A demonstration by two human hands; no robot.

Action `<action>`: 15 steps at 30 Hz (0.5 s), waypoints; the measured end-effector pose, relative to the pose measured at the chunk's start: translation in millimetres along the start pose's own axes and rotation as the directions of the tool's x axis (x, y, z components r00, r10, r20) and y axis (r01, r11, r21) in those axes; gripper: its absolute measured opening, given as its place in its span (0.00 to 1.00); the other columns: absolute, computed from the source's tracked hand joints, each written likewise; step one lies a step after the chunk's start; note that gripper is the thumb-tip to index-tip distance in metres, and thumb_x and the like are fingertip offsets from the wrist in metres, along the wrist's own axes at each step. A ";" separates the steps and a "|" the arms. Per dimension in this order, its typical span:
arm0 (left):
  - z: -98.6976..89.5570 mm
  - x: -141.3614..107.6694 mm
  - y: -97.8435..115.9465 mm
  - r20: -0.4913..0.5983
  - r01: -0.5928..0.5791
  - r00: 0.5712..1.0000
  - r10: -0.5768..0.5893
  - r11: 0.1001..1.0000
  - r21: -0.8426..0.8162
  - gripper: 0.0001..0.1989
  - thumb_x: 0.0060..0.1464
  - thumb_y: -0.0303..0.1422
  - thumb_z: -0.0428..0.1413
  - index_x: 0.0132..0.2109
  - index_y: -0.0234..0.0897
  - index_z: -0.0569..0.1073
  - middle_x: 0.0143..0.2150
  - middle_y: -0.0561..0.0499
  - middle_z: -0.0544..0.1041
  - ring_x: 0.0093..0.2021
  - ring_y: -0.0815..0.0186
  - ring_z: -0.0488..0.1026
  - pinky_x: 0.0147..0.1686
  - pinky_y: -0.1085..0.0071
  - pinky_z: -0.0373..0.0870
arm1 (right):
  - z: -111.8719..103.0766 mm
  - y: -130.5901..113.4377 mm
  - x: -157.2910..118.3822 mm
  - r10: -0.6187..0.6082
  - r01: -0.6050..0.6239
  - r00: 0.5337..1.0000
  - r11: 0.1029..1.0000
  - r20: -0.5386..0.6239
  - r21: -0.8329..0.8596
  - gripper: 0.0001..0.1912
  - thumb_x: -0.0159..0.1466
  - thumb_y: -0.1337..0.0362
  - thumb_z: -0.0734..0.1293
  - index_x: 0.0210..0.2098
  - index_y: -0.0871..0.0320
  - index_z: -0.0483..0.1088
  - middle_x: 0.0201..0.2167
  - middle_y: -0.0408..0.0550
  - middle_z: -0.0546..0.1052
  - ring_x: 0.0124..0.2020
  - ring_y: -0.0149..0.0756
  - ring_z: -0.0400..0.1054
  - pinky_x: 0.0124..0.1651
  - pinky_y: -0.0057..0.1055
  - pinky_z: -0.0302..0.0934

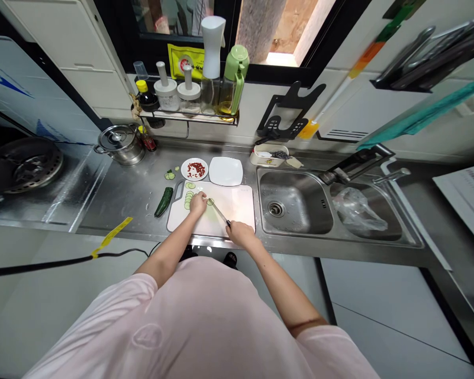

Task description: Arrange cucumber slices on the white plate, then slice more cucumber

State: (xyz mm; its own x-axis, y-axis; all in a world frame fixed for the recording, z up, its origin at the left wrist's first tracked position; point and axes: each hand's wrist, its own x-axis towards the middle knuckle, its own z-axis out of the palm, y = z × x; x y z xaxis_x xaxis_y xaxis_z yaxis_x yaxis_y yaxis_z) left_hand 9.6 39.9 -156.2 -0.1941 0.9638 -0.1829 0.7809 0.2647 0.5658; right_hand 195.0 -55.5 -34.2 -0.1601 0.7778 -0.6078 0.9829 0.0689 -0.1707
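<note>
My right hand [240, 234] grips the knife [220, 213]. Its tip points up and left at the cucumber [210, 201], which my curled left hand [198, 203] holds on the board [237, 202].

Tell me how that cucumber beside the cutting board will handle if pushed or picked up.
The cucumber will likely feel stiff, since it holds its shape on the steel counter. Its long rounded body may roll when pushed. Its glossy skin could be slippery.

A 2-bowl steel sink [288, 197] holds what looks like a plastic bag [357, 210].
</note>
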 end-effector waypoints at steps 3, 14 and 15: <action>-0.5 -0.4 0.7 -0.003 0.004 1.000 -0.004 1.000 0.009 0.08 0.53 0.32 0.55 0.42 0.40 0.72 0.38 0.48 0.75 0.40 0.63 0.71 0.39 0.71 0.63 | -3.0 -0.7 -0.6 0.001 -0.001 1.000 1.000 0.007 0.001 0.21 0.67 0.57 0.53 0.46 0.61 0.70 0.43 0.60 0.76 0.46 0.46 0.71 0.45 0.37 0.61; -0.7 0.4 -0.4 -0.006 -0.009 1.000 0.009 1.000 0.002 0.08 0.53 0.31 0.55 0.41 0.40 0.73 0.37 0.48 0.75 0.39 0.63 0.71 0.39 0.70 0.63 | -2.7 2.3 -3.0 -0.001 0.001 1.000 1.000 0.017 0.002 0.20 0.67 0.57 0.53 0.46 0.61 0.70 0.43 0.59 0.76 0.46 0.47 0.71 0.44 0.37 0.61; -0.6 0.7 -0.4 -0.003 -0.007 1.000 0.007 1.000 0.004 0.08 0.53 0.31 0.55 0.41 0.40 0.73 0.37 0.48 0.75 0.40 0.63 0.71 0.39 0.70 0.63 | -1.2 4.0 -4.2 0.001 -0.001 1.000 1.000 0.019 0.000 0.21 0.67 0.57 0.53 0.46 0.61 0.71 0.43 0.59 0.76 0.46 0.47 0.71 0.44 0.37 0.61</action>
State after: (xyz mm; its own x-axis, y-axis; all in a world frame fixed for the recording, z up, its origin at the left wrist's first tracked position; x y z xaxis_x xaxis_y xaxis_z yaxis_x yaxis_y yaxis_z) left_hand 8.8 40.5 -156.0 -0.1909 0.9656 -0.1764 0.7843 0.2581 0.5641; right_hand 199.7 -57.8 -31.5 -0.1604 0.7659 -0.6227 0.9832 0.0680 -0.1696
